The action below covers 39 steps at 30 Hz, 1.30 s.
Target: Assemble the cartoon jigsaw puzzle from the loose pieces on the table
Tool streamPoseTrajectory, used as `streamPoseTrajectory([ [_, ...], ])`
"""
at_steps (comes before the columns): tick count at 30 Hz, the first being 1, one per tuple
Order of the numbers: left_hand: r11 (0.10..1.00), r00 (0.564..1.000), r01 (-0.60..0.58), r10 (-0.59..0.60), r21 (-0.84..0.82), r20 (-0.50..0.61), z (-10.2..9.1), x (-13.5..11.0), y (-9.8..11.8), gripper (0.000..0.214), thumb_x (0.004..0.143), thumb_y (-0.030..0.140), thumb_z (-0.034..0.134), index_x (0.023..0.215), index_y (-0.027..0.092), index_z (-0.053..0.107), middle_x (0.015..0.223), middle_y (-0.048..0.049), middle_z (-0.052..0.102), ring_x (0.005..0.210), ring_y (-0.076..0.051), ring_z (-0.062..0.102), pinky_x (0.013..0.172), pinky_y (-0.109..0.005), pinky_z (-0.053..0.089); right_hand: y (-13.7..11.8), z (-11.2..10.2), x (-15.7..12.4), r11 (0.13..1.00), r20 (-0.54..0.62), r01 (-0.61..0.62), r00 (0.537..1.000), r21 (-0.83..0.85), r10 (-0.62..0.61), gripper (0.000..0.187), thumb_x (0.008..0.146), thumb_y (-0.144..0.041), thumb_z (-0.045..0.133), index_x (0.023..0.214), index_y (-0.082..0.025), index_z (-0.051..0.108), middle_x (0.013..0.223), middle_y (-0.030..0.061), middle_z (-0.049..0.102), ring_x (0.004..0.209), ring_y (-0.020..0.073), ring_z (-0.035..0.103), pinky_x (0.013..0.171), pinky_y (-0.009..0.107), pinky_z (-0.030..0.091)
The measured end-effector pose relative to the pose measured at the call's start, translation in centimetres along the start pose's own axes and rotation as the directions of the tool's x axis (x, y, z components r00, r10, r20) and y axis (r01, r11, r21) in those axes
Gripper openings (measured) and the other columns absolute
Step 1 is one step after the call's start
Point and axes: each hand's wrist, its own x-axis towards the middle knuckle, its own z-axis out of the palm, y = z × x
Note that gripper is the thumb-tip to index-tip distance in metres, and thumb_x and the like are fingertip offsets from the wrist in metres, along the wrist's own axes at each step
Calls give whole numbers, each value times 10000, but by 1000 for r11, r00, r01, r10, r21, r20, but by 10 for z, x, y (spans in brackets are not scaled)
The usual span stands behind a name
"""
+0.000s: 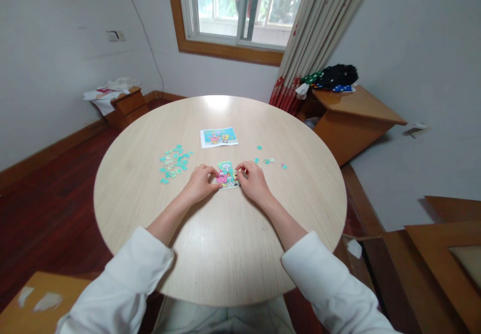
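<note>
A partly assembled jigsaw puzzle (226,174) with pink and yellow cartoon figures lies flat on the round table. My left hand (202,183) rests at its left edge, thumb and forefinger closed on the border. At the opposite edge, my right hand (254,179) has its fingers pinched on a puzzle piece (236,173), mostly hidden by the fingertips. A heap of loose teal puzzle pieces (175,163) lies left of my left hand. Several more loose pieces (267,161) are scattered beyond my right hand. Behind the puzzle is a printed reference picture (219,137).
The round pale wooden table (221,254) reaches to my lap. A wooden cabinet (353,118) with dark cloth on top stands at the right, near the curtain (319,28). A small drawer unit (130,106) is at the back left, and a cardboard box (48,299) is at the lower left.
</note>
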Motion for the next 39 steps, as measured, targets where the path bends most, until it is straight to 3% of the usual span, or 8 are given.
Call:
streamPoseTrajectory([
  [6, 1000, 1000, -10, 11, 17, -28, -3, -2, 3, 178, 743, 342, 663, 802, 175, 646, 821, -49, 584, 844, -205, 550, 798, -338, 423, 4, -9, -2, 982, 80, -80, 992, -171, 95, 220, 808, -82, 486, 867, -172, 677, 915, 93, 683, 870, 200, 603, 795, 319, 416],
  [12, 995, 1000, -7, 10, 99, -27, -3, -2, -1, 234, 697, 318, 707, 879, 179, 656, 903, -60, 589, 908, -226, 552, 816, -350, 428, -11, -16, -4, 948, 169, -133, 968, -288, 187, 253, 852, -119, 463, 950, -156, 693, 1014, 95, 692, 955, 190, 609, 843, 290, 406],
  [31, 988, 998, -26, 36, 152, -61, -2, -3, 1, 170, 746, 287, 638, 859, 165, 672, 895, -75, 605, 905, -229, 569, 833, -370, 456, -13, -18, -5, 944, 190, -150, 959, -294, 211, 276, 858, -152, 451, 952, -183, 708, 1008, 70, 708, 924, 172, 622, 787, 262, 417],
  [35, 963, 992, -101, 117, 249, -52, 5, -12, 15, 322, 884, 338, 442, 986, 138, 674, 1129, -140, 616, 1070, -247, 558, 957, -398, 415, -10, -19, -4, 950, 140, -153, 970, -273, 197, 275, 853, -147, 453, 946, -183, 709, 996, 65, 709, 920, 170, 620, 798, 263, 424],
  [37, 925, 988, -136, 152, 354, -17, 13, -18, 24, 459, 922, 369, 345, 1230, 109, 564, 1354, -165, 504, 1263, -275, 443, 1075, -454, 295, -9, -19, -3, 950, 120, -155, 974, -270, 193, 275, 851, -146, 454, 942, -181, 711, 989, 66, 709, 912, 171, 620, 804, 267, 428],
  [39, 883, 994, -109, 100, 456, 43, 21, -24, 32, 597, 926, 431, 296, 1374, 53, 409, 1468, -197, 365, 1373, -309, 297, 1119, -503, 193, -8, -19, -3, 952, 115, -147, 976, -269, 183, 273, 848, -141, 456, 940, -176, 711, 989, 73, 709, 915, 174, 619, 821, 273, 429],
])
